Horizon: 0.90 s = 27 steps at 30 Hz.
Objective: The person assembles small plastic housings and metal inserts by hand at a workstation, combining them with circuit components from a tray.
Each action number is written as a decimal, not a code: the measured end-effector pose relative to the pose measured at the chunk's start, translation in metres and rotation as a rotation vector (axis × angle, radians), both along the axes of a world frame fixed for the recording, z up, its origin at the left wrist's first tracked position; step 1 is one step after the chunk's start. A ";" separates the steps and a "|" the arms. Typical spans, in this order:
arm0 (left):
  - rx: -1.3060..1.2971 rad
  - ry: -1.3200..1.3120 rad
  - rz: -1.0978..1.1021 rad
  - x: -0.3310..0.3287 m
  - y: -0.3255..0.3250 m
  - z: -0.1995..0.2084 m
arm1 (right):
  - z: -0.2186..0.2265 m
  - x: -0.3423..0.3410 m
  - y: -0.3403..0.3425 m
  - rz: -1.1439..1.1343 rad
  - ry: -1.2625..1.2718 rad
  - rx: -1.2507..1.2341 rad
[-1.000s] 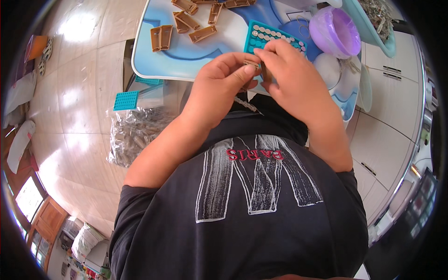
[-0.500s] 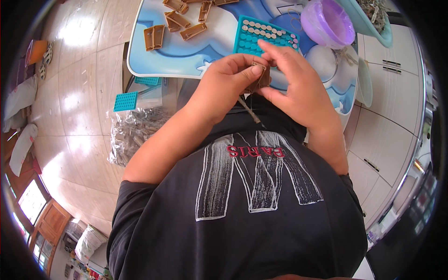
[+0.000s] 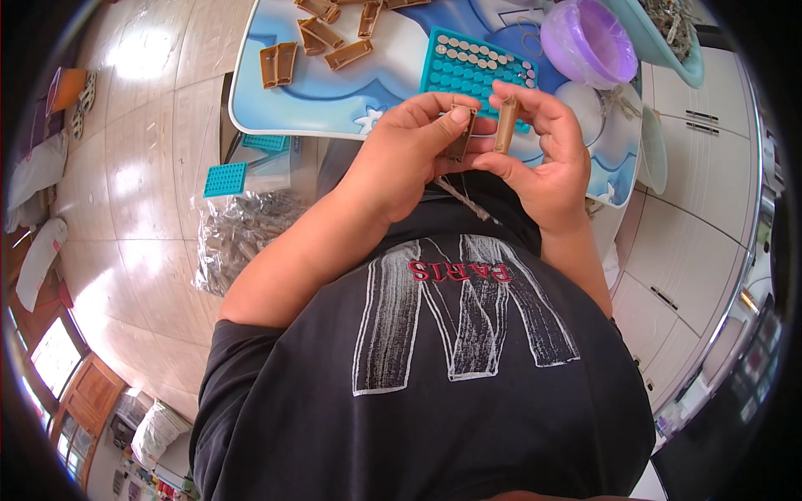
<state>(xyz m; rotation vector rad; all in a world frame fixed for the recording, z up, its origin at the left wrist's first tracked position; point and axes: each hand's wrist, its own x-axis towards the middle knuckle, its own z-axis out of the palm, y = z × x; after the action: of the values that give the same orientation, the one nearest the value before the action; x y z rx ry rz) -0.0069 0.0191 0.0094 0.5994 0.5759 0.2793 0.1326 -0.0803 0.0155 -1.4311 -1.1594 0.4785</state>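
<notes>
Between the thumb and fingers of my left hand (image 3: 405, 146) is a brown half-shell (image 3: 461, 142), its hollow side partly hidden by the thumb. A greyish cord (image 3: 468, 201) hangs below it, over my lap. My right hand (image 3: 553, 154) pinches a second brown piece, a long casing half (image 3: 506, 127), upright by its two ends. The two pieces are apart, a small gap between them. Just beyond the hands lies a teal tray (image 3: 433, 81) with rows of round hollows, the far rows holding small pale discs (image 3: 472, 48).
Several brown casings (image 3: 348, 54) lie on the blue-and-white table (image 3: 334, 117). A purple lined bowl (image 3: 576, 63) and a pale green basin (image 3: 681, 63) of grey cords stand at the right. Below the table's left side are a clear bag (image 3: 242, 230) and a teal tray (image 3: 225, 179).
My right hand has moved right, away from the left, bringing a brown casing half clear of the other piece. My left hand stays nearly in place, and the cord's end has shifted right.
</notes>
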 end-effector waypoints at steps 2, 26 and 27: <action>0.003 0.025 0.011 -0.001 -0.001 -0.003 | 0.007 0.008 -0.001 0.081 -0.337 -0.117; -0.089 -0.032 -0.003 0.002 -0.006 -0.012 | 0.010 -0.004 0.001 0.099 -0.598 -0.124; -0.093 -0.028 0.010 0.003 -0.007 -0.012 | 0.010 -0.004 0.002 0.100 -0.599 -0.123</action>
<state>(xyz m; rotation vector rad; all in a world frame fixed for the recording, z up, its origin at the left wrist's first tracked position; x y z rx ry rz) -0.0044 0.0121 -0.0029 0.5024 0.5621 0.2682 0.1282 -0.0786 0.0257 -1.6874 -1.7045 0.1888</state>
